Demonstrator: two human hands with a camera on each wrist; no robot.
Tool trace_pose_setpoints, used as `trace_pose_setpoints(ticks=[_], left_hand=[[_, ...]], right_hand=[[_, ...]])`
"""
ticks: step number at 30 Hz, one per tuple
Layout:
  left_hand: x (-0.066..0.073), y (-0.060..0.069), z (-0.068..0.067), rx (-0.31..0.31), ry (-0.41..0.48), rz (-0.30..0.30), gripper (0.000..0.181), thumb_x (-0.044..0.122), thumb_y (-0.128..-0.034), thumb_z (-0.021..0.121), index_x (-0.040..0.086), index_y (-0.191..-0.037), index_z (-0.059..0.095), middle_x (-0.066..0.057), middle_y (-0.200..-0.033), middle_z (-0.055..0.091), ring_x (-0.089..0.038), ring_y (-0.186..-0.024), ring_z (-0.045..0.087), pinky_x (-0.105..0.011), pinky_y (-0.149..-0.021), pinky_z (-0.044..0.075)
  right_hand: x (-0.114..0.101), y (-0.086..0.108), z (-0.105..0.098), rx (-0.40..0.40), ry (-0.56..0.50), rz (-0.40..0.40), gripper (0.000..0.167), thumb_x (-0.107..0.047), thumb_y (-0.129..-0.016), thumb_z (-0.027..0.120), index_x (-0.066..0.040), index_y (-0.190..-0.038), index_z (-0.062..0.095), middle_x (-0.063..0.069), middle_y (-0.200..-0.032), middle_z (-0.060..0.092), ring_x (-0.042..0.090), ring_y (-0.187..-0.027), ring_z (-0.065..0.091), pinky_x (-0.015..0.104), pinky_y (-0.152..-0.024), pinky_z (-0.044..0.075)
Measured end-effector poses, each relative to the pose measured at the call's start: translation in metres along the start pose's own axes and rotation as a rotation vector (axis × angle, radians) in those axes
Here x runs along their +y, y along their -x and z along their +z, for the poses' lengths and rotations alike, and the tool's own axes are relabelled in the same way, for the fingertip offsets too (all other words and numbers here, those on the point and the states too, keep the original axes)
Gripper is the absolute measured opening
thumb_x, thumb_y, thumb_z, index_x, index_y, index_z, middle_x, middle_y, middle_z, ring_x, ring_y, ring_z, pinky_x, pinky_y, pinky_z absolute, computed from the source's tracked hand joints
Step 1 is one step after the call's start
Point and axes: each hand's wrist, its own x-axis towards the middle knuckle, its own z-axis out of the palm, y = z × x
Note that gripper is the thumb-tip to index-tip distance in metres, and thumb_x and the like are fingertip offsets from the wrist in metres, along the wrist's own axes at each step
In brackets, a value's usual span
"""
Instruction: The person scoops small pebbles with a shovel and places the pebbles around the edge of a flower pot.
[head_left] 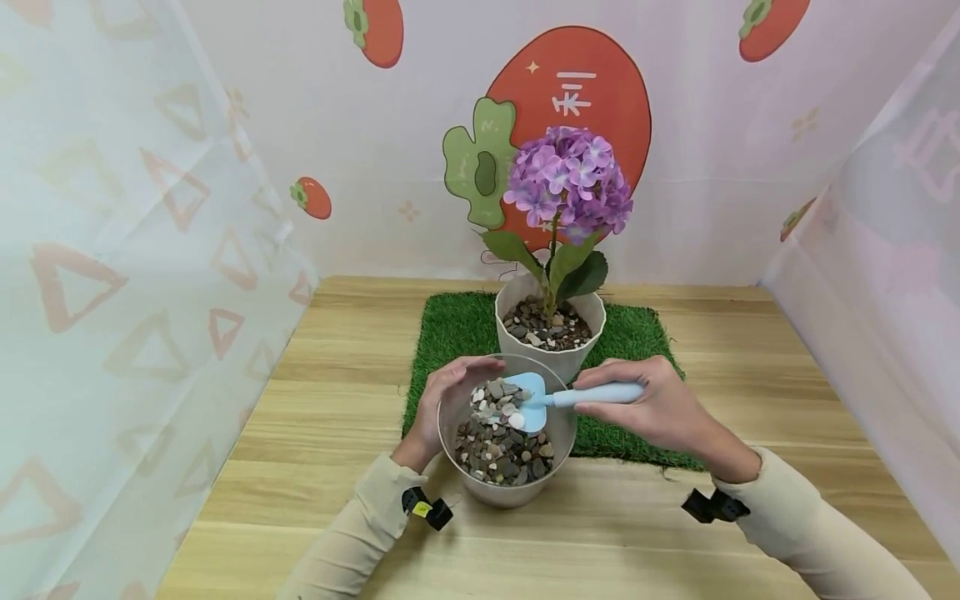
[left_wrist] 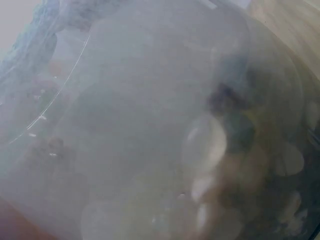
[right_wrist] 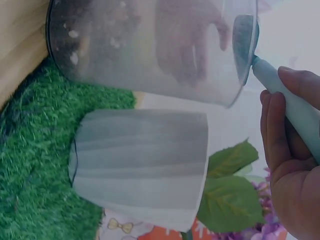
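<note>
A clear tub [head_left: 507, 495] with pebbles in its bottom stands in front of the flower pot. The left hand [head_left: 438, 403] is curled round the tub's left side; through the tub's wall it also shows in the right wrist view. Between thumb and fingers the right hand [head_left: 651, 403] grips the handle of a light blue scoop [head_left: 534, 403], whose blade, heaped with pebbles [head_left: 498, 400], is at the tub's mouth. In the right wrist view the right hand [right_wrist: 295, 145] pinches the handle beside the tub's rim [right_wrist: 252, 60]. The left wrist view is a blurred close-up of the tub's wall [left_wrist: 130, 110].
Behind the tub, a white pot [head_left: 551, 357] holding soil, stones and a purple flower [head_left: 573, 179] stands on a green grass mat [head_left: 457, 329]. The mat lies on a wooden table [head_left: 322, 400]. Printed cloths [head_left: 390, 225] enclose the back and sides.
</note>
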Motion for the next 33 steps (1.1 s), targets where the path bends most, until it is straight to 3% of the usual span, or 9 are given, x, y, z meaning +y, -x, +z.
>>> trace_pose_setpoints(ticks=[3, 8, 11, 14, 20, 23, 28, 33], left_hand=[[0.001, 0.001, 0.000, -0.001, 0.013, -0.001, 0.054, 0.018, -0.1093, 0.031, -0.024, -0.137, 0.049, -0.017, -0.139, 0.070, -0.021, -0.133, 0.065, -0.035, -0.124, 0.045], [0.002, 0.002, 0.000, 0.015, 0.005, -0.042, 0.056, 0.020, -0.1089, 0.032, -0.024, -0.140, 0.047, -0.022, -0.143, 0.066, -0.019, -0.134, 0.065, -0.039, -0.125, 0.044], [0.001, 0.002, -0.001, 0.020, -0.004, -0.051, 0.056, 0.020, -0.1088, 0.031, -0.024, -0.140, 0.047, -0.024, -0.143, 0.065, -0.018, -0.132, 0.065, -0.041, -0.123, 0.046], [0.000, 0.002, -0.002, 0.012, 0.006, -0.038, 0.054, 0.018, -0.1090, 0.031, -0.023, -0.139, 0.049, -0.023, -0.141, 0.066, -0.021, -0.132, 0.066, -0.044, -0.125, 0.044], [-0.001, 0.001, -0.003, -0.023, 0.045, -0.006, 0.053, 0.019, -0.1103, 0.031, -0.021, -0.138, 0.052, -0.026, -0.142, 0.065, -0.031, -0.136, 0.063, -0.045, -0.126, 0.043], [-0.001, 0.001, -0.002, -0.016, 0.040, -0.012, 0.053, 0.020, -0.1103, 0.032, -0.021, -0.137, 0.052, -0.024, -0.141, 0.066, -0.030, -0.135, 0.064, -0.044, -0.125, 0.043], [-0.001, 0.002, -0.002, -0.005, 0.024, -0.026, 0.055, 0.021, -0.1101, 0.032, -0.023, -0.137, 0.049, -0.024, -0.141, 0.067, -0.029, -0.135, 0.064, -0.044, -0.126, 0.043], [-0.001, 0.002, -0.002, 0.001, 0.019, -0.028, 0.056, 0.022, -0.1101, 0.033, -0.024, -0.138, 0.048, -0.031, -0.142, 0.063, -0.035, -0.137, 0.062, -0.046, -0.126, 0.042]], right_hand=[[-0.002, 0.003, -0.006, 0.026, 0.021, -0.007, 0.028, 0.000, -0.082, 0.088, -0.013, -0.106, 0.083, 0.006, -0.105, 0.082, 0.009, -0.075, 0.075, 0.021, -0.057, 0.060], [-0.005, 0.008, -0.016, 0.071, 0.040, -0.033, 0.029, 0.008, -0.079, 0.086, -0.006, -0.104, 0.082, 0.015, -0.102, 0.081, 0.007, -0.076, 0.076, 0.021, -0.060, 0.062], [-0.006, 0.010, -0.022, 0.104, 0.066, -0.016, 0.030, 0.010, -0.078, 0.086, -0.006, -0.104, 0.082, 0.014, -0.101, 0.081, 0.006, -0.077, 0.076, 0.020, -0.061, 0.062], [-0.008, 0.012, -0.029, 0.141, 0.111, 0.005, 0.032, 0.008, -0.078, 0.087, -0.009, -0.104, 0.083, 0.009, -0.101, 0.082, 0.005, -0.075, 0.075, 0.019, -0.059, 0.061], [-0.012, 0.015, -0.043, 0.218, 0.194, -0.002, 0.035, 0.009, -0.074, 0.089, -0.011, -0.102, 0.084, -0.015, -0.100, 0.079, 0.003, -0.061, 0.068, 0.017, -0.049, 0.052], [-0.014, 0.016, -0.050, 0.248, 0.207, -0.013, 0.037, 0.011, -0.073, 0.089, -0.011, -0.102, 0.084, -0.023, -0.100, 0.078, 0.002, -0.056, 0.063, 0.017, -0.046, 0.047], [-0.015, 0.019, -0.063, 0.300, 0.232, 0.004, 0.037, 0.013, -0.071, 0.089, -0.010, -0.100, 0.084, -0.025, -0.096, 0.078, 0.001, -0.051, 0.058, 0.018, -0.043, 0.043], [-0.011, 0.020, -0.075, 0.354, 0.274, 0.052, 0.035, 0.011, -0.072, 0.090, -0.009, -0.099, 0.084, -0.026, -0.089, 0.078, -0.001, -0.050, 0.057, 0.019, -0.041, 0.041]])
